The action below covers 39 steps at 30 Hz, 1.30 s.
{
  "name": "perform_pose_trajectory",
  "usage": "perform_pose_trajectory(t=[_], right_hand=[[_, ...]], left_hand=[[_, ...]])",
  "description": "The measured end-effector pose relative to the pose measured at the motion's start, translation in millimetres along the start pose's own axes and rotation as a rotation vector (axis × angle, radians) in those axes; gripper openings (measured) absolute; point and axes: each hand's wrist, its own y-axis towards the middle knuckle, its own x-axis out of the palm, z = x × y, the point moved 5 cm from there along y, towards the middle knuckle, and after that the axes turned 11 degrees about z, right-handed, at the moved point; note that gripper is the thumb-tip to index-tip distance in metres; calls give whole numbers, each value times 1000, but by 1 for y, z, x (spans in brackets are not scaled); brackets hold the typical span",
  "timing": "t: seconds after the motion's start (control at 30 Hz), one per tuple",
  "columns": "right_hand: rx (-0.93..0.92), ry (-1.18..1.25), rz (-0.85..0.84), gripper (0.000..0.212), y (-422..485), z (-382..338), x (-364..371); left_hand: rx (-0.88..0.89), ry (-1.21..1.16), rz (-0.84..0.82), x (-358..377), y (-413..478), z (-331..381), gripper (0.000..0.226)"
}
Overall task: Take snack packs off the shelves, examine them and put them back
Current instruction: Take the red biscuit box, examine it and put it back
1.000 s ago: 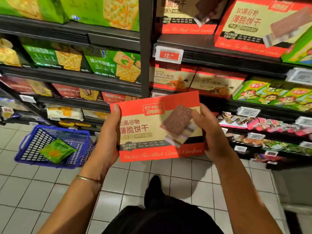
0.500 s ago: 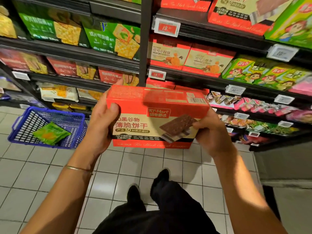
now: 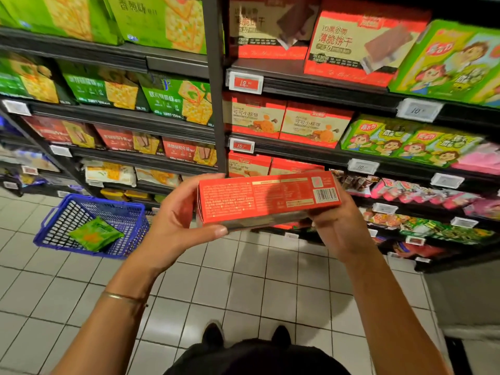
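I hold a red cracker box [image 3: 259, 197] level in front of the shelves, its narrow printed side with a barcode turned up toward me. My left hand [image 3: 178, 220] grips its left end, thumb under the near edge and fingers behind. My right hand [image 3: 335, 226] grips the right end from below. Matching red boxes [image 3: 359, 44] stand on the upper right shelf.
Dark shelves [image 3: 311, 85] full of green, red and pink snack packs fill the upper view, with price tags [image 3: 245, 83] on their edges. A blue basket [image 3: 89, 226] holding a green pack [image 3: 96, 234] stands on the tiled floor at left. My shoes show below.
The box has tipped away from me: its front face showed a second ago, now its narrow printed side with the barcode faces up. Both hands kept their hold.
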Motion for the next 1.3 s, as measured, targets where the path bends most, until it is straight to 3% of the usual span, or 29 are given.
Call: perform_pose_trajectory(t=[0.17, 0.23, 0.33, 0.4, 0.5, 0.53, 0.6, 0.63, 0.83, 1.03, 1.13, 1.3], right_hand=[[137, 195, 86, 54, 11, 1, -31], [266, 260, 160, 49, 16, 11, -47], [432, 230, 105, 55, 14, 22, -51], [500, 232, 29, 56, 12, 30, -45], [494, 20, -78, 35, 10, 42, -32], [500, -80, -106, 41, 9, 46, -26], [557, -200, -128, 36, 3, 54, -19], [596, -226, -138, 36, 1, 58, -18], [715, -78, -146, 59, -2, 60, -20], [629, -232, -201, 53, 10, 43, -9], [588, -301, -107, 58, 15, 40, -9], [491, -649, 52, 27, 21, 33, -8]], left_hand=[[-50, -35, -104, 44, 2, 5, 91], [-102, -45, -158, 54, 4, 6, 82], [-156, -73, -185, 66, 2, 4, 83], [-160, -70, -88, 74, 8, 2, 93], [-313, -106, 154, 80, 19, -3, 123], [-394, -249, 237, 80, 18, -7, 106], [-481, -493, 392, 76, 17, -16, 44], [-491, -550, 439, 70, 20, -21, 34], [-689, -633, 694, 27, 22, -39, 39], [-820, -632, 711, 22, 12, -58, 35], [-857, -674, 713, 25, 10, -63, 33], [-895, -717, 595, 42, 7, -70, 29]])
